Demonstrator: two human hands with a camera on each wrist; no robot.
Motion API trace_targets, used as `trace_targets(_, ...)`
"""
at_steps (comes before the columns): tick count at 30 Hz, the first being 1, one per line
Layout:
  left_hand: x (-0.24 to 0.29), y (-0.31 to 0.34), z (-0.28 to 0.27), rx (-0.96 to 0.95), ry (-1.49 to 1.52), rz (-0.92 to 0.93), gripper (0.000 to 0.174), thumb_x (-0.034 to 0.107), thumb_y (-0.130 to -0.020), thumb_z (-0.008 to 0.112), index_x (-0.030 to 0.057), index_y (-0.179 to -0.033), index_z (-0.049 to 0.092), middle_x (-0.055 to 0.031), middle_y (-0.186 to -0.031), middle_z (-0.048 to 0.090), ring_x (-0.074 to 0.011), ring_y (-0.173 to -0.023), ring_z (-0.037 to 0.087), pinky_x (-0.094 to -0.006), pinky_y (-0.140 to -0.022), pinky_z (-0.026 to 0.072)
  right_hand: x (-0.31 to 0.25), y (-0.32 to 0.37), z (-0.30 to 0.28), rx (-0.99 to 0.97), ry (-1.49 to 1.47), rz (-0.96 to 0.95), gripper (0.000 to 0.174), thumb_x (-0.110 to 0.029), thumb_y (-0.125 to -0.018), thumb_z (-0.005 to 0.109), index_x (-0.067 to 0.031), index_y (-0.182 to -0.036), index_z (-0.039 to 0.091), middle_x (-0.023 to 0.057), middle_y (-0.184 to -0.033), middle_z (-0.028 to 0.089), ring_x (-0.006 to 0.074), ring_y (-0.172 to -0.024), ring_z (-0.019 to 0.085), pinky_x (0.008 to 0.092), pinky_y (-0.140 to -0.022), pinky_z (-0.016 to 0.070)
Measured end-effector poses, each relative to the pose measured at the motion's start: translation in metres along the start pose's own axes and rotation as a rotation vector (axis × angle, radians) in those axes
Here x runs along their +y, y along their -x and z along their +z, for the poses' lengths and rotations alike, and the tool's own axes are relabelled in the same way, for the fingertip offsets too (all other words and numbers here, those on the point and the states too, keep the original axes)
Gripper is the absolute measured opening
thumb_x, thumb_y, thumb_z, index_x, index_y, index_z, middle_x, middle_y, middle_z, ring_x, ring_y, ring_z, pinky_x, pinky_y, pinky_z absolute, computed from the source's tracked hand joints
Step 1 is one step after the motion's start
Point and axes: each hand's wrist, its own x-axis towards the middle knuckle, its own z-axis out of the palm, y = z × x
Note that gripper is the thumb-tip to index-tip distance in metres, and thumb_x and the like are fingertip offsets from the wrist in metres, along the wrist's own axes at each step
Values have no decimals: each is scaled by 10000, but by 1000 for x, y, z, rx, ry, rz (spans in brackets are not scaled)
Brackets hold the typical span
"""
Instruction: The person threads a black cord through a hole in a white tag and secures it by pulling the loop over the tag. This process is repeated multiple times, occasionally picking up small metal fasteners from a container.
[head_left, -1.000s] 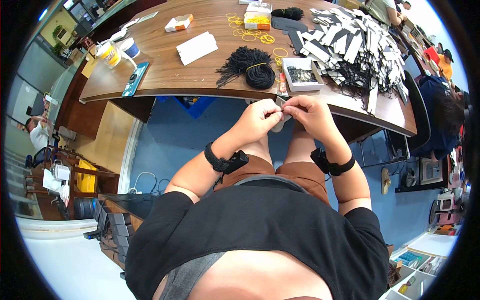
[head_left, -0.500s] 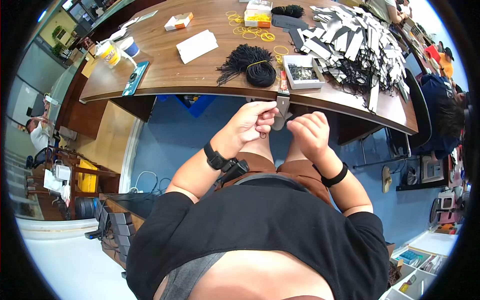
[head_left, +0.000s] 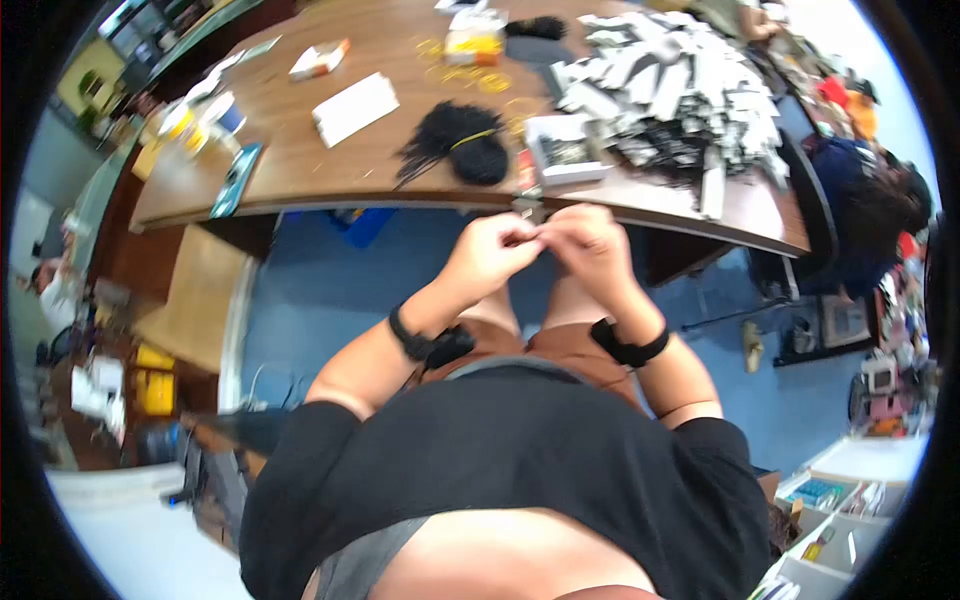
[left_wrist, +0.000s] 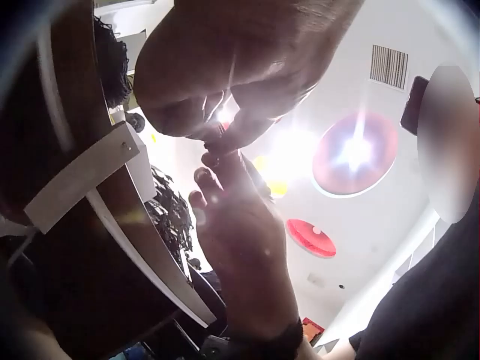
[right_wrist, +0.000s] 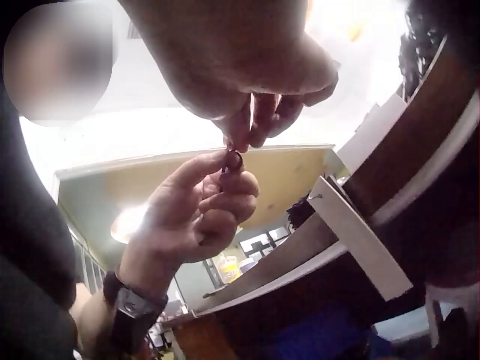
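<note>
Both hands meet fingertip to fingertip just off the table's front edge. My left hand (head_left: 488, 258) is on the left, its fingers curled and pinching a small dark loop (right_wrist: 235, 160). From the right, my right hand (head_left: 597, 252) pinches at the same loop with thumb and fingertips; the fingers cover part of it. A pale strip (left_wrist: 84, 175) with a small hole near one end juts out from the table edge beside the hands, touching neither hand as far as I can tell; it also shows as a strip (right_wrist: 361, 238) in the right wrist view.
On the table (head_left: 290, 150) lie a black cord bundle (head_left: 478, 158), a white tray (head_left: 575, 174) of small dark pieces, a large heap of black and white tags (head_left: 670, 90), yellow rubber bands (head_left: 492, 83), a white card stack (head_left: 355, 108) and a phone (head_left: 237, 180).
Half a second ago the hands were apart, with a small loop hanging at my left hand; now the fingertips are together again. The head view has shifted and blurred, moving the table leftward.
</note>
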Motion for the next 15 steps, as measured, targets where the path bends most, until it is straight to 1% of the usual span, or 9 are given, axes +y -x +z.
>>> trace_targets(1, 1, 1, -1, -30, 3, -34, 124, 109, -807, 648, -10, -833, 631, -9, -726, 581, -64, -666, 490, -232, -598, 417, 5, 3, -1, -1, 48, -53, 90, -108, -693, 721, -104, -762, 664, 39, -747, 627, 236, -721, 592, 355, -670, 420)
trace_targets(2, 7, 1, -1, -73, -30, -50, 128, 99, -832, 625, -22, -874, 631, -27, -830, 592, -86, -754, 510, -242, -682, 431, 4, 4, -6, -30, 112, -87, 87, -116, -698, 719, -114, -761, 659, 35, -765, 627, 230, -731, 583, 354, -682, 409)
trace_targets(4, 5, 2, 4, -81, -12, -70, 90, 75, -837, 630, -13, -856, 628, -14, -816, 587, -81, -759, 519, -227, -682, 425, 7, 12, -11, -36, 180, -168, 86, -139, -708, 713, -135, -763, 647, 19, -811, 622, 212, -754, 557, 353, -708, 380)
trace_targets(5, -5, 3, 6, -71, 79, -53, 66, 58, -837, 628, 0, -868, 627, 1, -785, 579, -58, -709, 507, -201, -620, 412, 5, 14, -13, -23, 198, -173, 88, -146, -706, 715, -133, -753, 642, 15, -801, 617, 207, -748, 556, 346, -701, 385)
trace_targets(6, 5, 5, 7, -79, 161, -209, 99, 57, -814, 625, -6, -890, 630, -2, -784, 594, -68, -721, 515, -217, -654, 427, 5, 17, -13, -17, 205, -180, 101, -149, -703, 720, -133, -753, 634, 12, -794, 610, 207, -745, 555, 339, -705, 390)
trace_targets(8, 9, 6, 8, -109, 253, -383, 75, 45, -821, 621, -3, -879, 615, 3, -768, 584, -45, -675, 506, -191, -604, 417, 0, 21, -13, -1, 170, -190, 138, -133, -695, 719, -105, -784, 617, 11, -792, 583, 201, -737, 554, 330, -699, 403)
trace_targets(9, 7, 8, 11, -91, 249, -375, 65, 25, -811, 620, -3, -868, 606, 16, -742, 570, -33, -629, 484, -183, -553, 400, -4, 22, -14, 9, 181, -195, 145, -122, -692, 712, -97, -784, 603, 13, -787, 571, 203, -728, 552, 326, -691, 405)
trace_targets(11, -2, 8, 17, -56, 109, -217, 64, 17, -801, 621, 3, -860, 602, 25, -729, 560, -27, -614, 466, -192, -522, 392, -2, 27, -15, -22, 206, -171, 156, -115, -687, 711, -101, -774, 583, 17, -781, 562, 207, -714, 544, 329, -685, 406)
trace_targets(15, 9, 14, 30, 63, -328, 97, 63, -2, -744, 633, -17, -785, 588, -28, -706, 519, -74, -574, 466, -222, -513, 392, -4, 33, -12, -82, 119, 10, 137, -99, -706, 674, -76, -770, 555, 60, -766, 542, 259, -719, 545, 345, -671, 414)
